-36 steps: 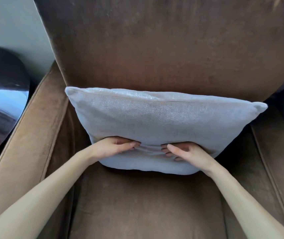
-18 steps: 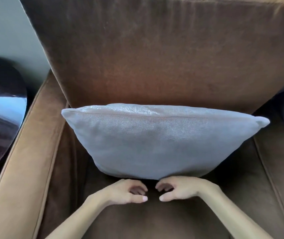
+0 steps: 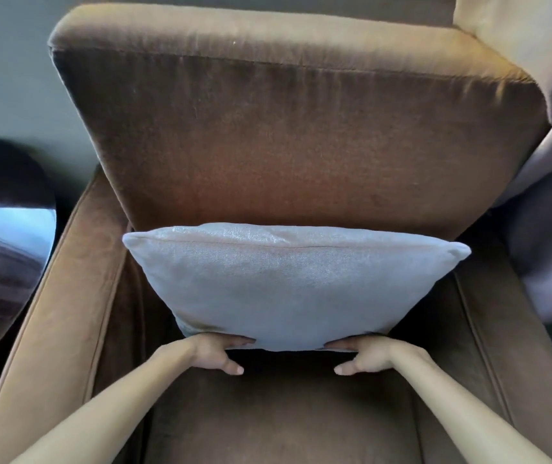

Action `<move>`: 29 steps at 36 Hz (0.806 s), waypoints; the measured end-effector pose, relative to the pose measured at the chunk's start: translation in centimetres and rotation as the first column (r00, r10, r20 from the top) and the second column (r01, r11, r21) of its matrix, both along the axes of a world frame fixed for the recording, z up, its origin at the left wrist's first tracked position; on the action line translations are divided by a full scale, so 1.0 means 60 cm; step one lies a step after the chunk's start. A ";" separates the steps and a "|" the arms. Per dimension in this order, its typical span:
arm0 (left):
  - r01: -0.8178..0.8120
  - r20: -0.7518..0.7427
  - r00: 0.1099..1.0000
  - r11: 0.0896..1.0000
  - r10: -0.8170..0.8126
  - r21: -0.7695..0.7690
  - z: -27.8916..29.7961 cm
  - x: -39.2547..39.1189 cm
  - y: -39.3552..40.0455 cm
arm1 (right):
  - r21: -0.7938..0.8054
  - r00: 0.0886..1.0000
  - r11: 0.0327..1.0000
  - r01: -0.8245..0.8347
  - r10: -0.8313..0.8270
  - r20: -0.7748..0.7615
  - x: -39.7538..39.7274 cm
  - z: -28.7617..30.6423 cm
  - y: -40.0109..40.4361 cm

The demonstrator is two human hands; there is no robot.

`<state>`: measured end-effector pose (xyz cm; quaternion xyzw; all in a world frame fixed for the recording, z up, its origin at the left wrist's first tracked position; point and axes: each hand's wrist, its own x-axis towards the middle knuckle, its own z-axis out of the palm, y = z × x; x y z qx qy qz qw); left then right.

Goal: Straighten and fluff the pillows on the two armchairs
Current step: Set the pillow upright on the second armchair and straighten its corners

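Stood upright against backrest of brown velvet armchair (image 3: 301,135): pale grey square fabric pillow (image 3: 288,283). Left hand (image 3: 212,351) and right hand (image 3: 365,354) at bottom corners, fingers tucked beneath, thumbs free. Straightening step; next, presumably plumping.

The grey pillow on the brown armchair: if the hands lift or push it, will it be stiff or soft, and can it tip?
The grey pillow looks plump and rounded, so it probably yields softly. It likely feels light for its size. It leans on the armchair backrest, so it may tip forward if the left hand and right hand let go.
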<state>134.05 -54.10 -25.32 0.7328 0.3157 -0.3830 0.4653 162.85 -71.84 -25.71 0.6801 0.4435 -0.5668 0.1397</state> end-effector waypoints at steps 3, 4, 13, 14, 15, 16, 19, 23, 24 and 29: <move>-0.075 0.023 0.997 0.997 0.075 0.034 0.032 -0.033 -0.004 | 0.045 0.996 0.995 0.085 -0.085 0.003 0.009 0.026 -0.035; -0.117 0.044 0.992 0.992 0.115 0.038 0.052 -0.043 0.001 | 0.070 0.994 0.991 0.110 -0.111 0.004 0.013 0.041 -0.043; -0.425 0.327 0.894 0.811 0.306 0.402 0.266 -0.109 0.083 | 0.613 0.908 0.732 0.298 -0.416 0.056 0.049 0.282 -0.053; -0.483 0.385 0.863 0.758 0.327 0.438 0.282 -0.105 0.088 | 0.690 0.882 0.662 0.294 -0.466 0.071 0.049 0.303 -0.049; -0.554 0.450 0.819 0.690 0.355 0.466 0.292 -0.099 0.094 | 0.763 0.852 0.582 0.281 -0.517 0.082 0.049 0.318 -0.044; -0.625 0.514 0.770 0.614 0.379 0.482 0.298 -0.093 0.101 | 0.825 0.825 0.507 0.249 -0.558 0.094 0.051 0.330 -0.038; -0.721 0.612 0.685 0.495 0.396 0.486 0.309 -0.075 0.114 | 0.865 0.774 0.478 0.156 -0.603 0.194 0.064 0.340 -0.016; -0.659 0.558 0.745 0.534 0.366 0.529 0.314 -0.062 0.119 | 0.737 0.778 0.656 0.164 -0.545 0.312 0.077 0.314 0.010; -0.676 0.559 0.729 0.539 0.395 0.502 0.317 -0.059 0.116 | 0.732 0.774 0.661 0.169 -0.548 0.317 0.077 0.306 0.015; -0.799 0.650 0.595 0.432 0.473 0.418 0.316 -0.065 0.123 | 0.780 0.705 0.573 0.251 -0.660 0.258 0.089 0.296 0.025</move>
